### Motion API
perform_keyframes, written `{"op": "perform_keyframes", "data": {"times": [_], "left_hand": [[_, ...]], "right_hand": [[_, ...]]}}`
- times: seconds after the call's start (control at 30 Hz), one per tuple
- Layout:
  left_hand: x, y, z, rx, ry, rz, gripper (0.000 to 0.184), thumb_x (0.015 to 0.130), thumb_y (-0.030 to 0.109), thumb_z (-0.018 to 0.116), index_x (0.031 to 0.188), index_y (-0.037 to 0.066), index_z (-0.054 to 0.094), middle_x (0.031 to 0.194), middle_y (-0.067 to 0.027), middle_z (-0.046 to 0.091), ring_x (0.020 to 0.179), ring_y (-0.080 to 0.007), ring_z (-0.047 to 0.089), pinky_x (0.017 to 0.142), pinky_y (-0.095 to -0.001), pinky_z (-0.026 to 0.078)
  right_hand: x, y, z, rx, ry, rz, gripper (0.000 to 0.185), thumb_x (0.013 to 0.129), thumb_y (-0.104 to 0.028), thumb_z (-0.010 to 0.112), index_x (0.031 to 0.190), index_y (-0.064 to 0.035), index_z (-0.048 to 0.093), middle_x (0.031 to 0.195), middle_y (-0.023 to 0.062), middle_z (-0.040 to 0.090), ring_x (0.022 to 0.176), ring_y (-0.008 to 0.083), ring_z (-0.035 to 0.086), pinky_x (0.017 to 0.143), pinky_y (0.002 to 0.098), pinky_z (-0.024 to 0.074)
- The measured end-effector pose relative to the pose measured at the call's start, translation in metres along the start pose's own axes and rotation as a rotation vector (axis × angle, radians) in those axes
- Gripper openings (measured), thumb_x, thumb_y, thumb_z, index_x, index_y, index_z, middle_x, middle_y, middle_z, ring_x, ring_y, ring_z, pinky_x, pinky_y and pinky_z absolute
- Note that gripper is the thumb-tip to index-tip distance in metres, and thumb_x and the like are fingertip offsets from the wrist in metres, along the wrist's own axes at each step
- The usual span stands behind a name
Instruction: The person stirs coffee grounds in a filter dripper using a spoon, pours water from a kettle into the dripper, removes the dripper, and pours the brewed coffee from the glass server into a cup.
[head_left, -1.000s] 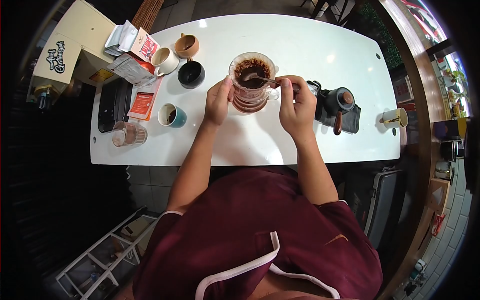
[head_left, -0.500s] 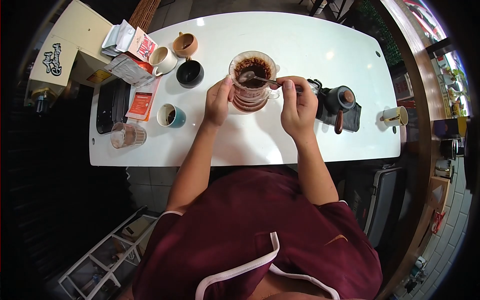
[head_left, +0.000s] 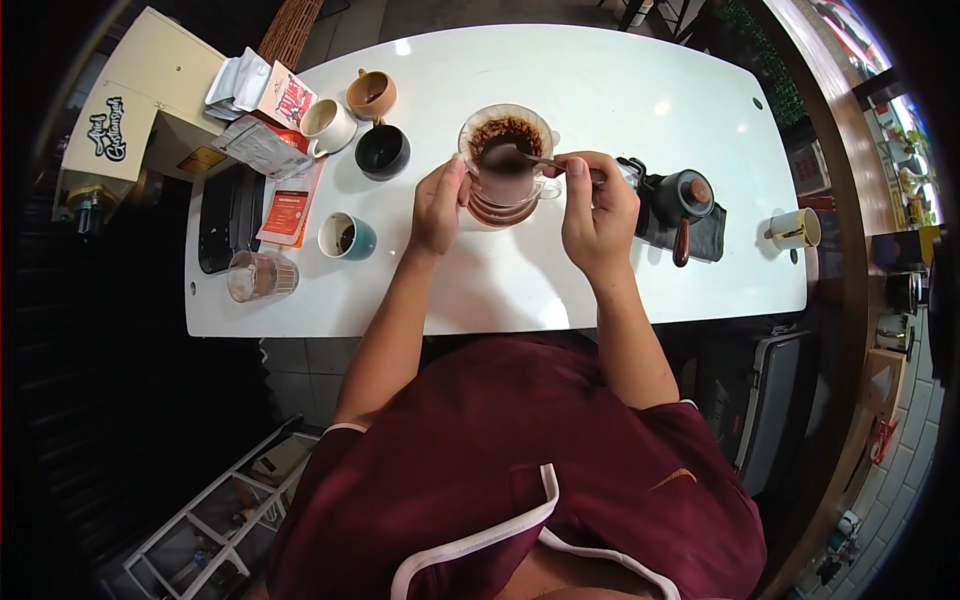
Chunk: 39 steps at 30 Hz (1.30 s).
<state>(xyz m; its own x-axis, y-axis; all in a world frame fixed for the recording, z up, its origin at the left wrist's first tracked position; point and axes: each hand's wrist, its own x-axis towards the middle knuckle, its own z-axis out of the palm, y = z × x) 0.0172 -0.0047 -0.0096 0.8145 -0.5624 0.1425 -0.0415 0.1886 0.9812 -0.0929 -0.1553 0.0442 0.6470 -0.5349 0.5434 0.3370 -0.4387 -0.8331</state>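
Note:
In front of me a clear coffee dripper holds a paper filter with dark wet coffee grounds clinging to its wall. It stands on a glass server. My left hand grips the dripper's left side, thumb near the rim. Between the thumb and fingers of my right hand is the handle of a spoon. The spoon's bowl lies over the dripper's opening, dark and blurred by motion. A black gooseneck kettle with a wooden handle stands right of my right hand.
To the left stand a black cup, a tan cup, a cream mug, a blue cup and a ribbed glass. Coffee bags lean near a cream grinder. At the right edge is a white mug.
The spoon's bowl has turned and shifted slightly right and down over the dripper; it looked light before and is dark now. My hands stay nearly in place. The view has shifted slightly.

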Motion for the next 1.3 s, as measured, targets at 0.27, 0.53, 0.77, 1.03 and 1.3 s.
{"op": "perform_keyframes", "data": {"times": [0.27,0.53,0.77,1.03,1.3], "left_hand": [[-0.0002,0.0001,0.0007,-0.016,0.035,-0.012,0.042,0.100,0.031,0.036,0.067,0.006,0.044,0.065,0.0004,0.042,0.065,-0.0090,0.037,0.061,-0.0244,0.032],[0.0003,-0.0010,-0.0017,0.013,0.000,-0.010,0.040,0.101,0.032,0.034,0.068,0.010,0.038,0.069,-0.0002,0.038,0.068,-0.0109,0.037,0.063,-0.0249,0.032],[-0.0004,0.0000,-0.0003,0.005,0.009,-0.012,0.040,0.101,0.031,0.034,0.068,0.009,0.038,0.069,-0.0003,0.037,0.068,-0.0110,0.037,0.063,-0.0250,0.032],[-0.0003,-0.0034,-0.0018,0.015,0.019,-0.020,0.039,0.101,0.031,0.034,0.069,0.009,0.039,0.068,0.0003,0.037,0.067,-0.0108,0.036,0.062,-0.0249,0.032],[-0.0009,0.0005,0.0006,-0.003,0.020,-0.028,0.039,0.101,0.031,0.034,0.069,0.010,0.039,0.068,0.0010,0.037,0.067,-0.0105,0.036,0.063,-0.0250,0.032]], "right_hand": [[0.0005,-0.0034,-0.0020,0.024,0.010,-0.024,0.015,0.094,-0.008,0.052,0.089,0.0031,0.059,0.075,0.0094,0.068,0.063,0.0104,0.063,0.056,0.0225,0.0486],[0.0006,-0.0011,-0.0016,-0.005,-0.018,-0.034,0.014,0.094,-0.008,0.052,0.088,0.0029,0.059,0.075,0.0099,0.068,0.064,0.0107,0.063,0.057,0.0225,0.0491],[0.0012,-0.0014,-0.0035,-0.022,-0.022,-0.051,0.013,0.093,-0.007,0.054,0.087,0.0032,0.059,0.075,0.0108,0.068,0.067,0.0129,0.066,0.059,0.0234,0.0502],[0.0012,-0.0034,-0.0035,-0.060,-0.040,-0.099,0.011,0.092,-0.006,0.056,0.086,0.0033,0.058,0.075,0.0119,0.067,0.066,0.0157,0.067,0.058,0.0248,0.0515],[-0.0003,-0.0045,-0.0030,-0.092,-0.069,-0.116,0.008,0.090,-0.004,0.057,0.087,0.0027,0.058,0.077,0.0122,0.066,0.065,0.0162,0.066,0.058,0.0250,0.0518]]}}
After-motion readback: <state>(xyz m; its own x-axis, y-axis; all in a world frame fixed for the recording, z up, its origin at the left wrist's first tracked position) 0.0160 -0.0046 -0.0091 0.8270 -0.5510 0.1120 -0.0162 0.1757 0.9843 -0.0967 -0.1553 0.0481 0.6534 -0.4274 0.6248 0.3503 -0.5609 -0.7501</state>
